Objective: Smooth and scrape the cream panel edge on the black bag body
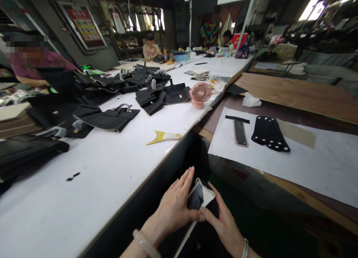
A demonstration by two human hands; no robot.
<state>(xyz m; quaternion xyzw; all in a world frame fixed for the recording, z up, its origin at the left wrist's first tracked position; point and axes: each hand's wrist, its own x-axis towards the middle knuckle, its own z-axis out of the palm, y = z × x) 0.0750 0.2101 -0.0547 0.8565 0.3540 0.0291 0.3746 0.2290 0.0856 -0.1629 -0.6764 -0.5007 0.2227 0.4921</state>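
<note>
In front of me, below the table edge, I hold a black bag piece (195,200) with pale edges and a whitish inner side showing at its top corner. My left hand (173,203) has its fingers extended along the far side, with the thumb pressing on the near face. My right hand (224,221) grips the other side, thumb on the pale corner and fingers behind it. Both thumbs nearly meet. The lower part of the piece blends into the dark background, so its full shape is hidden.
Black bags (110,118) lie along the white table (112,183), beside a pink fan (200,95) and a yellow-and-white tool (163,137). At right, black straps (270,134) and a trimmed strip (239,132) rest on white paper (313,164). Other people sit farther off.
</note>
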